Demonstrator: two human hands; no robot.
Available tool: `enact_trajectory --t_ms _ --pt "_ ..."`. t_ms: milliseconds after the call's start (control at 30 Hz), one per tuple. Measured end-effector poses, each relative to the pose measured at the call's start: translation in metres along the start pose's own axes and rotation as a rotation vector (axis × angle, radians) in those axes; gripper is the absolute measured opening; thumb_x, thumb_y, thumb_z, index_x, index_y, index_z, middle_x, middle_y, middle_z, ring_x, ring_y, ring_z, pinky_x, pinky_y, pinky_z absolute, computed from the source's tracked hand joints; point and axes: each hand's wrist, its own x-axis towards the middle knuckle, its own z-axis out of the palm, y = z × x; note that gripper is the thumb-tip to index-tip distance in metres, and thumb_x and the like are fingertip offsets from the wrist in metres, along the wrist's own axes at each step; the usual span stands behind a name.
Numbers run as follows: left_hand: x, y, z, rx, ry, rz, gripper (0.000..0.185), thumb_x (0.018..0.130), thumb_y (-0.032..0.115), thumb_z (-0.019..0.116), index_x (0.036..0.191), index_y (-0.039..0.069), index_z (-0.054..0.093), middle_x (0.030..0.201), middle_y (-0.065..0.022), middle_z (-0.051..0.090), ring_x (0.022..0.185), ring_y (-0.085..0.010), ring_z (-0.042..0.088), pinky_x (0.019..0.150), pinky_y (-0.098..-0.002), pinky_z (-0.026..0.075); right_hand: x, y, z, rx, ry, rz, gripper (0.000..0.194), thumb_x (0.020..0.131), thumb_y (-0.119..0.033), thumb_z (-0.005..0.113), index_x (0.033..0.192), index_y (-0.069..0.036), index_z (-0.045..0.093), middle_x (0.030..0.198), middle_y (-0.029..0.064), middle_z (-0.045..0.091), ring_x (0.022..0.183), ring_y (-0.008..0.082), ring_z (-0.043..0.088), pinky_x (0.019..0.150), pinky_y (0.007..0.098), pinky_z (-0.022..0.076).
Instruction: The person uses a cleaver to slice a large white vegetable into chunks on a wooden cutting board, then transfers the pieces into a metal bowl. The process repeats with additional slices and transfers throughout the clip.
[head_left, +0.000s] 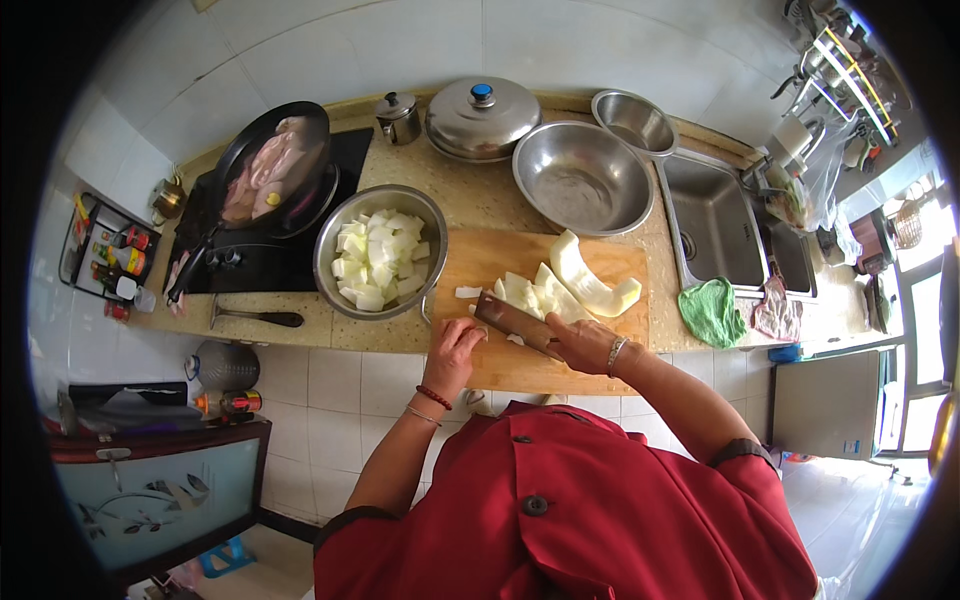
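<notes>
My right hand grips a kitchen cleaver, its blade lying over the wooden cutting board. Beside the blade's tip, my left hand has its fingers bent together at the board's left edge; whether a small scrap sits between the fingertips I cannot tell. Cut chunks of pale winter melon lie just beyond the blade. Behind them rests a curved, uncut melon slice. To the left, a steel basin holds many melon pieces. A few small scraps lie near the cleaver.
A black wok with raw meat stands on the cooktop. Along the back are a lidded steel pan, a large steel bowl and a smaller one. A sink and green cloth lie right.
</notes>
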Motion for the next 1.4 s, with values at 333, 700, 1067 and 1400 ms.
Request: enact_trajectory --t_ms 333,700,1067,1400 --pt "-0.008 0.011 0.022 -0.108 0.105 -0.235 0.009 0.088 0.001 0.069 0.095 0.006 0.067 0.097 -0.0082 0.065 0.093 -0.0306 0.063 0.078 -0.0407 0.052 -0.004 -0.032 -0.002 -0.084 -0.014 0.052 0.033 0.088 -0.004 0.053 0.117 -0.003 0.039 0.075 0.0238 0.069 0.073 0.0448 0.069 0.064 0.0549 0.0525" --pt "-0.009 0.008 0.032 -0.106 0.212 -0.236 0.013 0.086 -0.002 0.070 0.096 0.006 0.070 0.095 -0.0079 0.066 0.089 -0.0291 0.063 0.078 -0.0390 0.053 -0.008 -0.035 -0.023 -0.197 -0.052 -0.032 0.031 0.088 -0.003 0.053 0.116 -0.004 0.041 0.073 0.0215 0.069 0.073 0.0418 0.070 0.063 0.0525 0.0526" --pt "-0.010 0.007 0.032 -0.117 0.185 -0.282 0.010 0.085 -0.001 0.072 0.092 0.006 0.070 0.093 -0.0069 0.066 0.088 -0.0278 0.063 0.077 -0.0388 0.053 0.002 -0.024 -0.008 -0.097 -0.002 -0.012 0.035 0.088 -0.005 0.054 0.119 -0.002 0.038 0.075 0.0220 0.069 0.071 0.0433 0.069 0.063 0.0532 0.0517" --pt "-0.010 0.007 0.033 -0.104 0.221 -0.247 0.011 0.085 -0.001 0.071 0.094 0.006 0.069 0.095 -0.0074 0.067 0.090 -0.0278 0.064 0.078 -0.0388 0.054 0.014 -0.022 0.014 -0.072 0.061 -0.071 0.029 0.100 -0.022 0.055 0.115 -0.004 0.039 0.070 0.0233 0.066 0.067 0.0459 0.066 0.059 0.0571 0.0494"
